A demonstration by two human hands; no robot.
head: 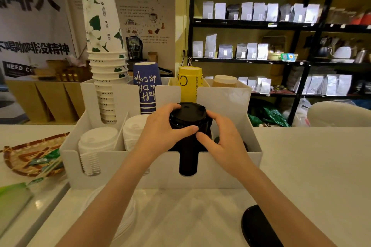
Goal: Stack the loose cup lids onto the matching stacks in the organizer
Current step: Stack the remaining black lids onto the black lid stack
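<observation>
Head view shows me both hands closed around the tall stack of black plastic cup lids: my left hand curls on its left side with the thumb across the front, my right hand grips its right side. That stack stands in the third front compartment of the white slotted organizer. Two stacks of white plastic lids fill the compartments to its left, and a loose black lid lies on the pale counter near me.

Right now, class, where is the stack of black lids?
In the head view the stack of black lids stands in the organizer, centre front, between both hands, right of the white lid stacks.
</observation>
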